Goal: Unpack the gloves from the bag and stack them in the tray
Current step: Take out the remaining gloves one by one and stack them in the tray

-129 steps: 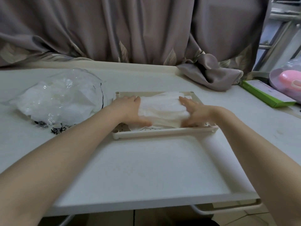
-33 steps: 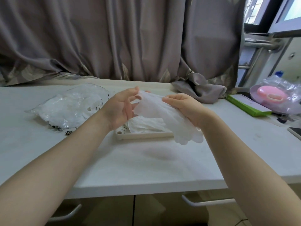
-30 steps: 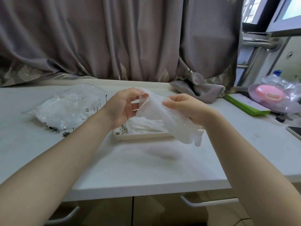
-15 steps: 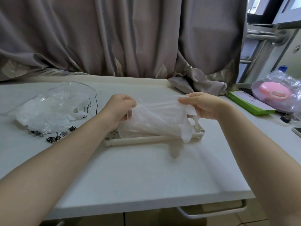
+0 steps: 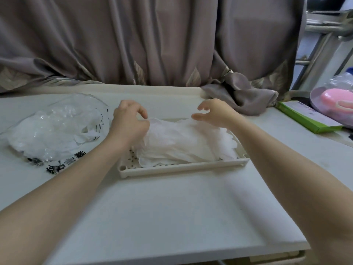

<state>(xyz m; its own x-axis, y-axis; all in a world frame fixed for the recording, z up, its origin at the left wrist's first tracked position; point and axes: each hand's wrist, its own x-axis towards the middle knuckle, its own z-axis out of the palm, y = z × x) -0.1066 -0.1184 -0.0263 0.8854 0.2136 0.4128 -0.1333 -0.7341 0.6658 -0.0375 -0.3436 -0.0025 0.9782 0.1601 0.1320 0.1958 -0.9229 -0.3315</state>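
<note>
One tray [image 5: 183,167], one pile of gloves [image 5: 183,142] in it, layers too thin and overlapped to count. One clear bag [image 5: 55,129] left of the tray on the white table [image 5: 172,211], more gloves inside it, count unreadable. Two bare hands. One green box [image 5: 305,119] and one wrapped pink item [image 5: 336,98] far right, curtain [image 5: 152,41] behind.

Versus half a second ago: the glove then stretched in the air between both hands now lies on top of the pile in the tray. Right hand [image 5: 214,113] has let go, fingers spread and loosely curved, hovering just above the pile's right end, holding nothing. Left hand [image 5: 129,123] is down at the pile's left end, fingers curled; thumb and forefinger look to pinch the top glove's edge, but it is partly hidden.

Pile's long axis runs left-right along the tray; scalloped fingertip ends point right, toward the tray's right corner, cuff end by the left hand.
</note>
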